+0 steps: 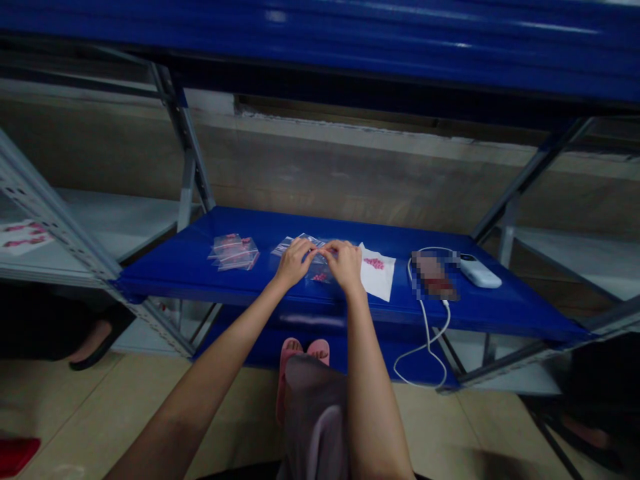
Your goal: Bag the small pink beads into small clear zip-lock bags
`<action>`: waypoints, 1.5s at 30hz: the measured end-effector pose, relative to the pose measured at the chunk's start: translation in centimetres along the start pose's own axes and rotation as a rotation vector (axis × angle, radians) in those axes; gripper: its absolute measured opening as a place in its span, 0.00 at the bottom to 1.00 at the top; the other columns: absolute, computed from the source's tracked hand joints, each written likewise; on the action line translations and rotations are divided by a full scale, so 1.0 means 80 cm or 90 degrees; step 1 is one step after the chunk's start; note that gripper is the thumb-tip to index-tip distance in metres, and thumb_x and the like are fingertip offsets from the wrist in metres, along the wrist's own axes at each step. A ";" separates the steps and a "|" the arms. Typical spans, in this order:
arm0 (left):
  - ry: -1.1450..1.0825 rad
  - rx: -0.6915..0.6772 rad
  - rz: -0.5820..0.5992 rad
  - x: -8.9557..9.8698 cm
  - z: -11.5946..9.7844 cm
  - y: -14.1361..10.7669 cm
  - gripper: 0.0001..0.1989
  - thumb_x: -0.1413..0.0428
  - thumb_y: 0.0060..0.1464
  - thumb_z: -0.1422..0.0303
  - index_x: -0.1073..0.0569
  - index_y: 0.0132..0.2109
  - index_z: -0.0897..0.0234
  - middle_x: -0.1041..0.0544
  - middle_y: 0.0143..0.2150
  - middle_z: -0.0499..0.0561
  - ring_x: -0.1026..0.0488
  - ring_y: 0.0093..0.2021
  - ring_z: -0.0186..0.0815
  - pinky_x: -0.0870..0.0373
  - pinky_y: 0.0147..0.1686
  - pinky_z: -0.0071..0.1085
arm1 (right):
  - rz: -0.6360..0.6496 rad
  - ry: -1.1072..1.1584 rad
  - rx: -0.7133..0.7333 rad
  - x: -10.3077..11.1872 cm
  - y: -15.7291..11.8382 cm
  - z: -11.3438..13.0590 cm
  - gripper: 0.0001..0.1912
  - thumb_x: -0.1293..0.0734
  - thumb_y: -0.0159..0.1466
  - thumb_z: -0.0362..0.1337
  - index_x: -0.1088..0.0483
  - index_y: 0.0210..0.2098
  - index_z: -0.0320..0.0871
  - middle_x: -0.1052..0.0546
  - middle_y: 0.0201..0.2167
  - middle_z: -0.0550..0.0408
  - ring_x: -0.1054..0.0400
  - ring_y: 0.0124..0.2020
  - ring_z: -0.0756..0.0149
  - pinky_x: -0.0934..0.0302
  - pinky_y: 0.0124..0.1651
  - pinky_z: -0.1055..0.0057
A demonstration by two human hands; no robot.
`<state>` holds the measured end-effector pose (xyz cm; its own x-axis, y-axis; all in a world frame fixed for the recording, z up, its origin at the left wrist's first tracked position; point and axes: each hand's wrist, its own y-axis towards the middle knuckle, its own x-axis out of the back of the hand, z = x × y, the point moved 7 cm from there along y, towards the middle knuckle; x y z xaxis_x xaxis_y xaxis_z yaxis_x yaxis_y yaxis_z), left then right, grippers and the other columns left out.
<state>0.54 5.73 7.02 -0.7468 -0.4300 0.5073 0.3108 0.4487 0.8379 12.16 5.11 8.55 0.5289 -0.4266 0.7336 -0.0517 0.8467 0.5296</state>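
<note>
The left hand point(293, 262) and the right hand point(345, 265) were together above a blue metal shelf point(250, 230). Their fingertips point(316, 253) met at the top edge of a clear bag point(319, 275). It seemed they pinched this edge, but the bag was too small and dark to be fully sure. The bag was on the shelf just under the hands, and it had small pink pieces inside.

To the left of the hands lay a pile of clear bags point(234, 252), and these also showed pink inside. Just beside the right hand lay a white paper point(377, 283) with a small heap of pink pieces point(374, 263). Farther right were a blurred phone point(434, 275) and a white device point(479, 270). A white cable point(425, 333) hung over the front edge of the shelf. Below the shelf, pink slippers point(304, 350) stood on a tile floor point(100, 413).
</note>
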 end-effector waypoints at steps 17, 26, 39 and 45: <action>-0.077 0.158 0.031 -0.012 0.032 -0.003 0.05 0.49 0.54 0.68 0.30 0.32 0.64 0.29 0.28 0.48 0.33 0.30 0.33 0.35 0.33 0.30 | -0.006 0.164 -0.150 -0.001 -0.008 -0.043 0.08 0.35 0.55 0.43 0.26 0.28 0.47 0.23 0.26 0.58 0.31 0.31 0.66 0.44 0.35 0.72; -0.195 0.188 0.041 -0.024 0.047 -0.006 0.07 0.45 0.51 0.66 0.25 0.31 0.64 0.24 0.29 0.50 0.30 0.31 0.34 0.34 0.33 0.31 | 0.013 0.117 -0.160 -0.004 -0.011 -0.048 0.08 0.35 0.55 0.42 0.26 0.27 0.47 0.23 0.26 0.58 0.31 0.31 0.65 0.44 0.36 0.71; -0.261 0.213 0.100 -0.033 0.047 -0.006 0.09 0.46 0.50 0.65 0.26 0.34 0.66 0.23 0.32 0.51 0.29 0.31 0.34 0.34 0.32 0.29 | 0.034 0.172 -0.150 -0.017 -0.015 -0.051 0.08 0.35 0.55 0.42 0.26 0.29 0.47 0.23 0.25 0.60 0.30 0.30 0.67 0.45 0.33 0.74; -0.267 0.261 0.128 -0.041 0.059 -0.012 0.10 0.44 0.49 0.64 0.24 0.28 0.66 0.22 0.28 0.52 0.27 0.32 0.37 0.33 0.35 0.32 | 0.040 0.160 -0.122 -0.022 -0.016 -0.046 0.11 0.35 0.56 0.46 0.25 0.32 0.49 0.22 0.30 0.57 0.29 0.33 0.66 0.43 0.37 0.73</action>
<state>-0.07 10.43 3.61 -0.8901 0.0014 0.4559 0.2811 0.7889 0.5465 14.38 5.98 5.02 0.7239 -0.3002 0.6212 0.0571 0.9234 0.3797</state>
